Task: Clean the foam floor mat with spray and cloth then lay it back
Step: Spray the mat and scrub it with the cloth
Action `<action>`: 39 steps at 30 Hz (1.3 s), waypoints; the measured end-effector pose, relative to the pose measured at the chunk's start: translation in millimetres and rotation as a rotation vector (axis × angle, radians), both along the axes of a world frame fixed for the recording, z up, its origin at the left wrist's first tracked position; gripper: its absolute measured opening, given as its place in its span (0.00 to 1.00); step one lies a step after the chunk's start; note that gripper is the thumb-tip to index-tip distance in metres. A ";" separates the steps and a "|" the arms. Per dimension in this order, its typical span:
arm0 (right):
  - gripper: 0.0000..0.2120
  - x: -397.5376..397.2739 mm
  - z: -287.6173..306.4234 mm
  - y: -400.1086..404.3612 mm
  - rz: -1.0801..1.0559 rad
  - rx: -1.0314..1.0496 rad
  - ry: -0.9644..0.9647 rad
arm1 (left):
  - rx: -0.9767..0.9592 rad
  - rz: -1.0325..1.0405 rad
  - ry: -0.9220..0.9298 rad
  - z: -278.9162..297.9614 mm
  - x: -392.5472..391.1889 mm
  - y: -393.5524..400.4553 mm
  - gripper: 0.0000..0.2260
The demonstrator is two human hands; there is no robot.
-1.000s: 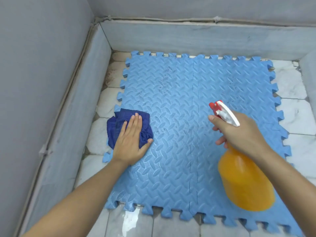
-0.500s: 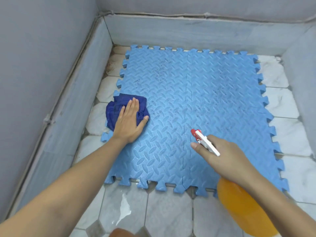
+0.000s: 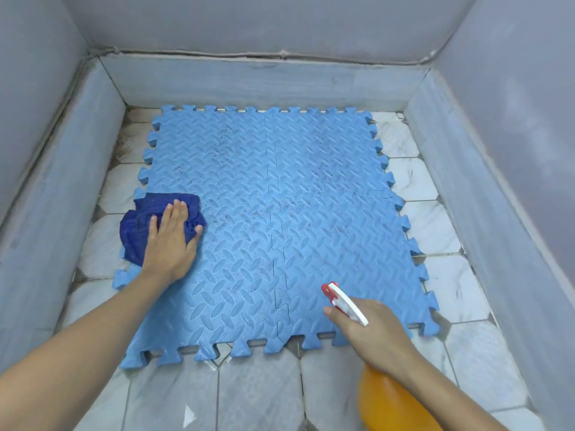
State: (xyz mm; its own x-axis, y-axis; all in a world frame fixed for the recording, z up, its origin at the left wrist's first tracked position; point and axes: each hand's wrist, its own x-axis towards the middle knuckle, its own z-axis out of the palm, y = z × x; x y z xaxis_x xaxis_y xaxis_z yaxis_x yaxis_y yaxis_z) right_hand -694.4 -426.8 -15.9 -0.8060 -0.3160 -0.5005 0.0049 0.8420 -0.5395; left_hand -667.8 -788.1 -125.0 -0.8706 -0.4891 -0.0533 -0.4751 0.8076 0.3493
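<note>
A light blue foam floor mat of interlocking tiles lies flat on the tiled floor, with dark speckled marks across its middle. My left hand rests flat with straight fingers on a crumpled dark blue cloth at the mat's left edge. My right hand grips the neck of an orange spray bottle with a white and red trigger head, held over the mat's near right corner, nozzle pointing toward the mat's middle.
Grey marble skirting and grey walls enclose the floor on the left, far and right sides. White marble floor tiles show around the mat, widest at the near side, with a wet glint near the bottom left.
The view has pulled back and the whole mat shows. My right hand with the bottle has drawn back toward the mat's near right corner. My left hand stays on the cloth.
</note>
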 end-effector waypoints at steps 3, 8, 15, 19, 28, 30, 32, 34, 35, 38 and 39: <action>0.21 -6.4 10.7 12.0 -0.212 -0.062 -0.025 | 0.115 0.059 0.140 9.8 -8.1 23.3 0.26; 0.19 -29.0 43.8 11.2 -0.401 -0.241 0.056 | 0.250 -0.159 0.133 32.0 -42.3 72.9 0.32; 0.15 -50.6 51.9 -2.5 -0.432 -0.251 0.079 | 0.042 -0.333 -0.159 31.4 -51.0 115.9 0.53; 0.22 -53.1 47.8 3.0 -0.479 -0.259 0.114 | 0.001 -0.244 -0.208 20.6 -41.2 106.5 0.53; 0.17 -60.3 40.5 1.5 -0.469 -0.351 0.068 | 0.091 -0.323 -0.256 19.2 -41.8 95.5 0.42; 0.14 -61.8 40.3 1.0 -0.515 -0.374 0.073 | 0.065 -0.327 -0.255 18.0 -41.6 95.8 0.43; 0.15 -63.3 42.1 0.1 -0.525 -0.387 0.069 | 0.004 -0.328 -0.259 16.1 -41.7 97.4 0.45; 0.16 -64.6 44.7 0.4 -0.504 -0.394 0.048 | -0.039 -0.319 -0.265 13.8 -42.0 98.9 0.48; 0.16 -64.7 45.7 1.3 -0.491 -0.392 0.037 | -0.051 -0.315 -0.268 12.7 -42.4 99.5 0.48; 0.16 -62.4 46.8 5.7 -0.492 -0.386 0.039 | -0.074 -0.316 -0.269 10.8 -43.5 100.4 0.49; 0.16 -62.3 47.3 7.2 -0.502 -0.387 0.049 | -0.079 -0.316 -0.272 11.3 -44.2 100.6 0.48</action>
State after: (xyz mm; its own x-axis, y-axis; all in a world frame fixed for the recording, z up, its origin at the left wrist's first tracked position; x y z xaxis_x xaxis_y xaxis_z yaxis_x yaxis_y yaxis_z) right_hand -756.7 -419.6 31.4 -0.9222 -0.0443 -0.3842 0.3156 0.4879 -0.8139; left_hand -712.0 -687.5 -113.6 -0.9379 -0.2122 -0.2745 -0.2661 0.9477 0.1765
